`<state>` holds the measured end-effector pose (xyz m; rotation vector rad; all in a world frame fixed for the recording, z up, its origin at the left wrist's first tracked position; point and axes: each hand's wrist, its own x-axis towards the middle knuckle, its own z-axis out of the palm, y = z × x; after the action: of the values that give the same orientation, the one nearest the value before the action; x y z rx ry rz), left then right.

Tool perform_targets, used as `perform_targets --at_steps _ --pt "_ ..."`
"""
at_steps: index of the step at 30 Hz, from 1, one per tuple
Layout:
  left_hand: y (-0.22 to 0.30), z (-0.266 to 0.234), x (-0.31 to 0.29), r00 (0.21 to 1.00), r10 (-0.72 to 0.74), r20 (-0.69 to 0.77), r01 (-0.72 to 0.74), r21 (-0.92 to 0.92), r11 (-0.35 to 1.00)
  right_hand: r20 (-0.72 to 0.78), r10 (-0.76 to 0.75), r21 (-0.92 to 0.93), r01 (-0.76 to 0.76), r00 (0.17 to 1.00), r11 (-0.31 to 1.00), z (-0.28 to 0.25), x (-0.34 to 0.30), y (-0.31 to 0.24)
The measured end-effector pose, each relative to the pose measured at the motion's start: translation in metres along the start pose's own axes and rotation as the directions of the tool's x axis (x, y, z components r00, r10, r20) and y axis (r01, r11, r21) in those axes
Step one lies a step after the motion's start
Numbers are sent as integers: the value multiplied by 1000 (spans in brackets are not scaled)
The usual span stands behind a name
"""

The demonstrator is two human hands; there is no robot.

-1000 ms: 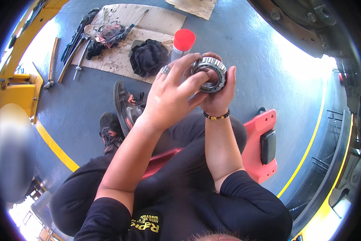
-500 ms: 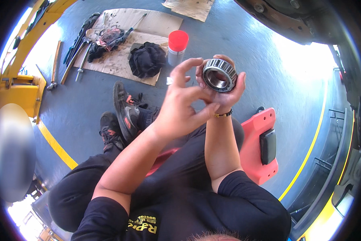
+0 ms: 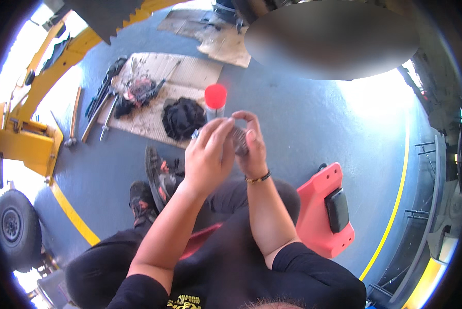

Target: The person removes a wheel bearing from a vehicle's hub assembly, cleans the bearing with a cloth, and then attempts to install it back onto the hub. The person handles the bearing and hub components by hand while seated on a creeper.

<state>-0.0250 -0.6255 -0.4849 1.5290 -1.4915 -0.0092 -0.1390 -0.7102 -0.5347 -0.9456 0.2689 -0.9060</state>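
Note:
Up in front of me, a metal roller bearing (image 3: 240,140) is cupped between both hands, mostly covered by fingers and a little blurred. My right hand (image 3: 255,149) is closed around it from the right, with the thumb along its near side. My left hand (image 3: 206,154) is closed against its left side, fingers curled together over the edge; its fingertips are partly hidden. Just beyond the hands stands a grey can with a red cap (image 3: 215,97). A crumpled black cloth (image 3: 182,118) lies on cardboard left of the can.
Rags (image 3: 138,91) and long-handled tools (image 3: 107,118) lie on and beside the cardboard (image 3: 195,67). A hammer (image 3: 72,129) rests farther left. At my right is a red creeper (image 3: 313,216) with a black pad. A yellow frame (image 3: 30,139) and a wheel (image 3: 17,226) stand left.
Both hands have come lower and slightly left with the bearing. My left hand has closed from spread fingers onto the bearing, which is now tilted and mostly covered. The view has shifted upward.

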Motion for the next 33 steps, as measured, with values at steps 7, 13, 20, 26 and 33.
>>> perform_targets --at_steps 7,13,20,26,33 --pt "4 -1 -9 993 87 80 -98 144 985 66 -33 -76 38 997 996 10 -3 -4" --pt "30 -23 57 889 329 -318 -344 9 939 -77 -112 215 126 991 968 -2 6 9" --pt "85 -48 157 802 492 -338 -430 244 869 -3 -16 39 16 1000 999 -7 8 21" --pt "87 -27 171 828 430 -359 -387 187 903 -17 6 -8 -6 1000 1000 -7 6 20" --pt "46 11 187 830 266 -490 -446 -296 845 -42 58 -31 -59 997 998 -8 8 27"
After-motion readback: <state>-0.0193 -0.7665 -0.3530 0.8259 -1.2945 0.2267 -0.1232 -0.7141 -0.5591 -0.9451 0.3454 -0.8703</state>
